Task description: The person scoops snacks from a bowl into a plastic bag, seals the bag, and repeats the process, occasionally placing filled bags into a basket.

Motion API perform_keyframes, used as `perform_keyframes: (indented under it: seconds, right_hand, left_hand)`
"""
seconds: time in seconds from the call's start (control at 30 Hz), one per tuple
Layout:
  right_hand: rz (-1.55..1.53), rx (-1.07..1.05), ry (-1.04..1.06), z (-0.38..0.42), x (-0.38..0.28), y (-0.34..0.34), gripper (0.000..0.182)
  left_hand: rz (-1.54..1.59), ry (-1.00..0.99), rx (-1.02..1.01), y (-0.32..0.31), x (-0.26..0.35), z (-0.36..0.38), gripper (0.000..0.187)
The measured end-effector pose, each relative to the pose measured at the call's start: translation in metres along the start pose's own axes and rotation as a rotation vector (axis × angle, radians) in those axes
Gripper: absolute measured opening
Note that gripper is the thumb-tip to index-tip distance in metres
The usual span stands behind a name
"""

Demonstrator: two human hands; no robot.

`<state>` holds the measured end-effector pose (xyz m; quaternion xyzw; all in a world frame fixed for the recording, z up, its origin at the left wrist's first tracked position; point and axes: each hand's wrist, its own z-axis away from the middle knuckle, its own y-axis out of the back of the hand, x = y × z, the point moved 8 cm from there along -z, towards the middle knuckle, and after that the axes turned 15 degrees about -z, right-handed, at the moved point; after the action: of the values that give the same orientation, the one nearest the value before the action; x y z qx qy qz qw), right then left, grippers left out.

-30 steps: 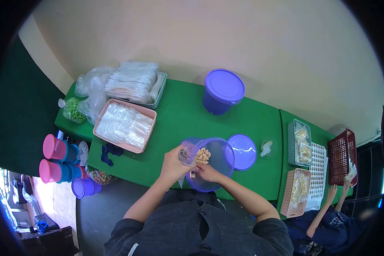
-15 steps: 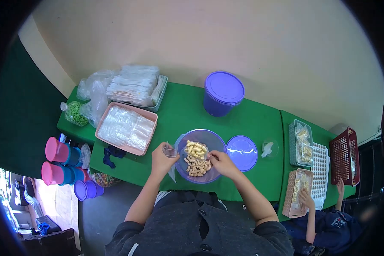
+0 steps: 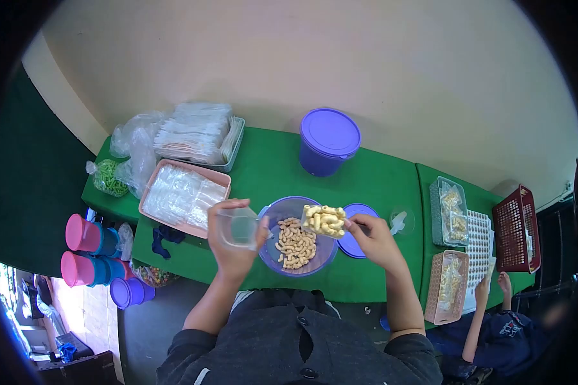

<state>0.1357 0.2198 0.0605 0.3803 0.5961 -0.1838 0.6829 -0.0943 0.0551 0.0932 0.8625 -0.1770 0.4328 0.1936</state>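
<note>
My left hand is wrapped around a clear plastic cup, its wide mouth tipped up toward me and nothing visible inside. In my right hand a small clear bag full of pale yellow curled snacks is pinched at its right end. The bag hangs above the right part of a translucent purple tub. Loose peanut-shaped snacks lie on the tub's bottom. A purple lid rests just right of the tub, partly hidden by my right hand and the bag.
Left stand a pink tray of clear bags and a grey basket of flat packets. A lidded purple bucket is behind the tub. At right, a co-worker's hands are near a pink basket of filled bags and a sticker sheet.
My right hand has lifted the filled bag up and right, out of the tub. My left hand has raised and turned the cup. The co-worker's hand has left the pink basket.
</note>
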Motion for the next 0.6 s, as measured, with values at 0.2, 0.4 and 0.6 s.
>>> perform_keyframes:
  seconds: [0.2,0.4,0.6]
  right_hand:
    - [0.026,0.094,0.007,0.013,-0.041,0.029,0.026]
    - [0.289,0.024,-0.007,0.013,-0.030,0.019,0.026]
    - [0.449,-0.001,-0.022,0.005,0.006,0.000,0.025]
  left_hand:
    - [-0.192,-0.027,-0.615,-0.089,-0.026,0.026,0.057]
    - [-0.161,0.004,-0.778,-0.133,-0.069,0.061,0.064]
    - [-0.341,-0.157,-0.855,-0.142,-0.073,0.081,0.076]
